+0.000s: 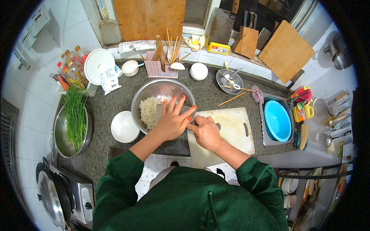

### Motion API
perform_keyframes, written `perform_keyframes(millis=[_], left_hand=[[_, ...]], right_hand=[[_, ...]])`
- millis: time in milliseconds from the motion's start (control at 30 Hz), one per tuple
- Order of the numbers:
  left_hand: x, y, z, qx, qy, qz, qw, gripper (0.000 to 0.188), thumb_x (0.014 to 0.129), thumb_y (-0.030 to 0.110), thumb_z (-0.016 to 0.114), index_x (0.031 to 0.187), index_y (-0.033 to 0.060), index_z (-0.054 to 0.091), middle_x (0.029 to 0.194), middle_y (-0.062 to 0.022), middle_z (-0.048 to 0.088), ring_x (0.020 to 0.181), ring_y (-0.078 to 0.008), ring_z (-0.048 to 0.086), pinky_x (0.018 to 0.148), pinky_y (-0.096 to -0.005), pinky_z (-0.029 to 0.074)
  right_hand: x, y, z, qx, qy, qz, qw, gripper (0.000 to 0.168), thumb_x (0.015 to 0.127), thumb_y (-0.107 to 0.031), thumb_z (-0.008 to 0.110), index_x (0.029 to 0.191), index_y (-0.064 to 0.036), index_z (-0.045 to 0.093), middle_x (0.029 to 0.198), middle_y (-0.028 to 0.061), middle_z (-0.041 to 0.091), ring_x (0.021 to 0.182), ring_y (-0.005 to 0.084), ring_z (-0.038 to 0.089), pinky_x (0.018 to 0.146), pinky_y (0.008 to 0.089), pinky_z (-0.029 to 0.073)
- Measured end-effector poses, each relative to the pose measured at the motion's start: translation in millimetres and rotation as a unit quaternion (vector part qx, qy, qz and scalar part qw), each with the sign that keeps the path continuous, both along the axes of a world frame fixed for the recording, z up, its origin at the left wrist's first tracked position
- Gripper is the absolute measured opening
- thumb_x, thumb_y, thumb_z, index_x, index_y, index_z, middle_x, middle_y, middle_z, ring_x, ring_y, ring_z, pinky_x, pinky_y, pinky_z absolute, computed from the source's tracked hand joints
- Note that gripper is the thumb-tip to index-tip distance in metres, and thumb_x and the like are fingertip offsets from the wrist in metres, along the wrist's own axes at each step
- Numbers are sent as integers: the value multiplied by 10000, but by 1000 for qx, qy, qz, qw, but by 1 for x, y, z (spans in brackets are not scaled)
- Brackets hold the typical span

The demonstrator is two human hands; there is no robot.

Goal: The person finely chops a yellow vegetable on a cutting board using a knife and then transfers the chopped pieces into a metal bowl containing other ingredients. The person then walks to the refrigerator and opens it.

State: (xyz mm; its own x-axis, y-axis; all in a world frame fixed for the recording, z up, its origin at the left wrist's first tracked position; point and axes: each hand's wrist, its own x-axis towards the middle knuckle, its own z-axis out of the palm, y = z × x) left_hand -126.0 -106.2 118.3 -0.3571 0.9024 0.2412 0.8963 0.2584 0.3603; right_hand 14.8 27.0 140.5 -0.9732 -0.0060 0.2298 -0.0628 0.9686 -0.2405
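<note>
My right hand (206,132) grips the handle of a wide-bladed kitchen knife (159,111), whose blade reaches over the steel mixing bowl (138,96). My left hand (173,119), fingers spread, lies against the blade and partly hides it. In the bowl is a pale, finely chopped or crumbled food (148,111), with some pink and white bits beyond it. Under my right hand lies a white plastic cutting board (231,135), jutting past the counter's front edge. A white bowl (125,127) stands left of the steel bowl.
Green chives or similar greens (75,118) fill a steel basin at left. Behind stand a pink utensil basket (161,69), a small white bowl (199,71) and a glass bowl with spoons (229,81). A blue basin (277,120) sits in the sink. A gas stove (83,202) is at lower left.
</note>
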Motion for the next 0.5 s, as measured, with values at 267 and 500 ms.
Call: perform_keyframes(millis=[267,500], left_hand=[[-5,7,-16,-8,-29,-26,999,469,991,435,372,1441,317,438,1577,-193,169,1439,-458,107,1105,-664,24],[-16,-12,-19,-52,13,49,997,475,985,469,382,1438,334,428,1584,-168,146,1441,-451,104,1106,-665,40]], right_hand=[[8,1,-1,27,-21,4,999,420,741,-61,585,1125,-191,694,855,58,532,864,222,571,761,372,387],[16,1,6,14,-8,-4,1000,466,749,-56,582,1179,-204,683,810,36,517,829,210,563,733,350,385]])
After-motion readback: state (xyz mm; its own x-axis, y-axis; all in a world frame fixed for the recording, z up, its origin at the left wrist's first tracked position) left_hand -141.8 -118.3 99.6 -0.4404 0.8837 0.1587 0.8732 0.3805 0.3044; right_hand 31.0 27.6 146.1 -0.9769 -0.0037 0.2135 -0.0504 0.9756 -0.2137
